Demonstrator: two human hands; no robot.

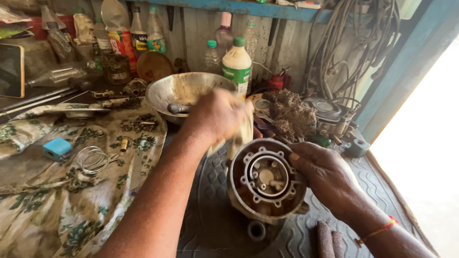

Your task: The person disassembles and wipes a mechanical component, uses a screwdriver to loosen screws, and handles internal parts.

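Round metal housing (266,180), on the dark ribbed mat (306,234) by the steel bowl (179,91): right hand (330,174) fingers clasp its rim, left hand (217,117) fingers closed on a pale rag (241,136); wiping step, next likely calling for steady rim support.

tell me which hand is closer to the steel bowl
Left. The left hand, gripping a rag, is just in front of the steel bowl; the right hand holds the round metal housing, farther away.

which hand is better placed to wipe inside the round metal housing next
Probably the left hand: it holds the rag just above the round metal housing. The right hand grips the housing's rim, steadying it.
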